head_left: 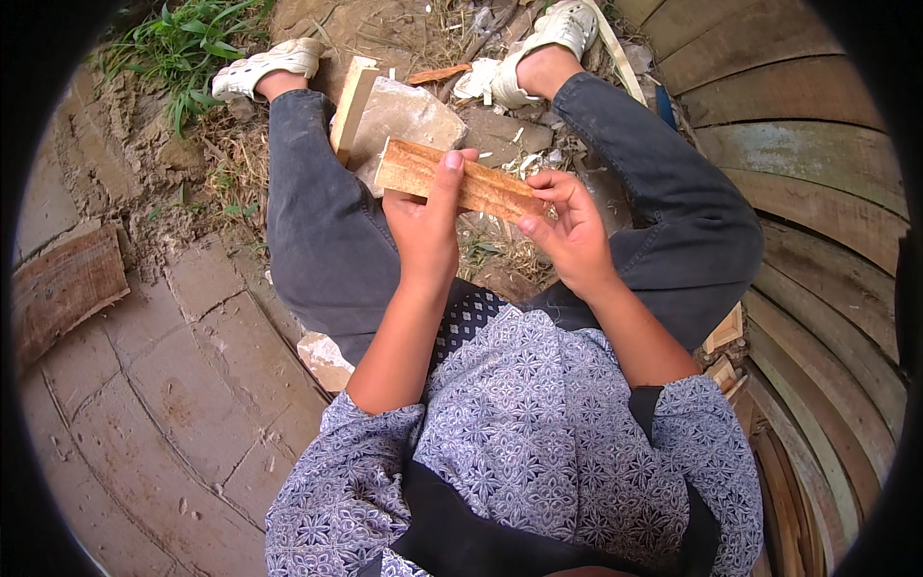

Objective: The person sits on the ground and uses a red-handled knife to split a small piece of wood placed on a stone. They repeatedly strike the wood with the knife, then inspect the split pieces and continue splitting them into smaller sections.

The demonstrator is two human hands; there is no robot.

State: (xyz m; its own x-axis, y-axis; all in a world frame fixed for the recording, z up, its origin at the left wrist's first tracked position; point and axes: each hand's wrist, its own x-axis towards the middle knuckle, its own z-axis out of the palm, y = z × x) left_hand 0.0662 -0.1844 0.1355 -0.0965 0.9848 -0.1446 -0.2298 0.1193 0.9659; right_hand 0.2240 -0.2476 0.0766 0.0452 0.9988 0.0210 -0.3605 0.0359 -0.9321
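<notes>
A short, rough block of wood (486,189) with brown grain lies across both hands, above the ground between my legs. My left hand (430,207) grips it near its left end, thumb laid over the top face and fingers mostly hidden underneath. At the right end, my right hand (573,229) pinches the block between thumb and fingers. Just beyond it, a flat pale stone (404,120) sits on the dirt. A squared wooden piece (355,108) leans by the stone, next to my left shin.
Wooden planks (798,159) form a curved-looking wall on the right. Brick paving (183,385) spreads at the left, with a curved piece of bark-like wood (67,288) on it. Wood shavings (478,79) and scraps litter the dirt near my feet. Grass (192,48) grows far left.
</notes>
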